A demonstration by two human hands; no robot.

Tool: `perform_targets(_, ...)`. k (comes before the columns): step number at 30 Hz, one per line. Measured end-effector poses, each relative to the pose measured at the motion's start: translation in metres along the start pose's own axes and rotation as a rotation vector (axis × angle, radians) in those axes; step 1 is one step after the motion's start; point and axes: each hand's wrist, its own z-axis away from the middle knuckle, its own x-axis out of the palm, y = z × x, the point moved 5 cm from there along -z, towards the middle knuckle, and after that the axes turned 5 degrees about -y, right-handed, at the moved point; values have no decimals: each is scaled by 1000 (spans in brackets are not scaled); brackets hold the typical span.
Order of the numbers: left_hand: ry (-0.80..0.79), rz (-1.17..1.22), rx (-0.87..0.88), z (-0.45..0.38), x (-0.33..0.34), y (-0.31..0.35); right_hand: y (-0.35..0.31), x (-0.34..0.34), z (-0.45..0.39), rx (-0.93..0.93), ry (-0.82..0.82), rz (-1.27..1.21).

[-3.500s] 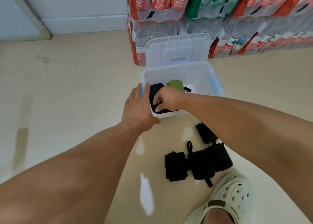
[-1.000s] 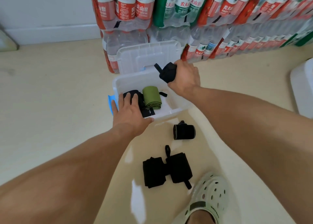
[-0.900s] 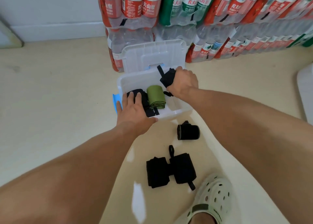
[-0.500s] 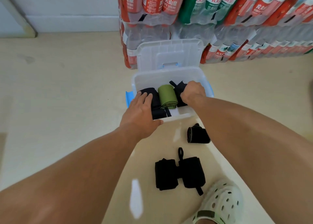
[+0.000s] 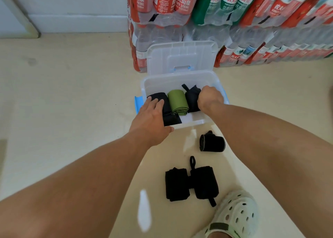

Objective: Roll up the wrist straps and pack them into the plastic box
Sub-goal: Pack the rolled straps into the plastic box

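My right hand (image 5: 210,98) fingers grip the black rolled fabric wrist strap (image 5: 192,99), long axis front-to-back, beside my flat left fingers (image 5: 155,103).

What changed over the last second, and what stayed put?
The right hand lowered the black rolled strap it grips into the plastic box, beside the green roll. The left hand stayed on the leftmost black roll; the floor straps did not move.

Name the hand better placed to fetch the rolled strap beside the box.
Right. The right hand is nearer the rolled strap; the left hand rests across the box edge.
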Motion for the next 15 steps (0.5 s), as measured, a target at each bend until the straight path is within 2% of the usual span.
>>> perform_targets(4, -4, -13, -4, -2, 2, 2, -7, -13, 4, -103, 129, 234)
perform_targets(7, -10, -25, -10, -3, 2, 2, -11, -15, 5, -130, 82, 287)
perform_targets(11, -19, -67, -25, -5, 1, 4, -8, -20, 14, -154, 78, 233)
perform_targets(15, -39, -134, -22, -1, 4, 14, 0, -32, 31, -241, 183, 61)
